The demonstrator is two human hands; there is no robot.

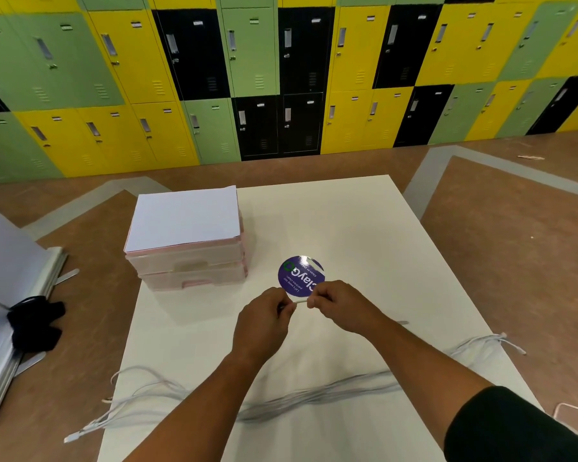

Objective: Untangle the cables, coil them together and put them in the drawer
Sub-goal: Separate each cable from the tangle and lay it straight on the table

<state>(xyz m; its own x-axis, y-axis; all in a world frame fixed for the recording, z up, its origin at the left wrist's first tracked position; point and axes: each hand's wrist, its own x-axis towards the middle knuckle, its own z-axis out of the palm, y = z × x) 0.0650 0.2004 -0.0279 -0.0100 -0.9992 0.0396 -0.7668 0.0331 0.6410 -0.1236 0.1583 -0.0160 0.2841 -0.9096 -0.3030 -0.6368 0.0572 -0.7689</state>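
Observation:
Several white cables [314,395] lie stretched in a bundle across the near part of the white table [364,228], their ends hanging over the left and right edges. My left hand [264,318] and my right hand [337,301] are raised over the table's middle, each pinching one end of a short white cable piece [300,301] held taut between them. A pink-and-clear drawer unit [187,261] stands at the table's far left with its drawers closed and a white sheet on top.
A round purple sticker [297,271] lies on the table just beyond my hands. White boards [10,295] lean at the left with a black cloth [35,323] on them. Coloured lockers [281,78] line the far wall. Brown floor surrounds the table.

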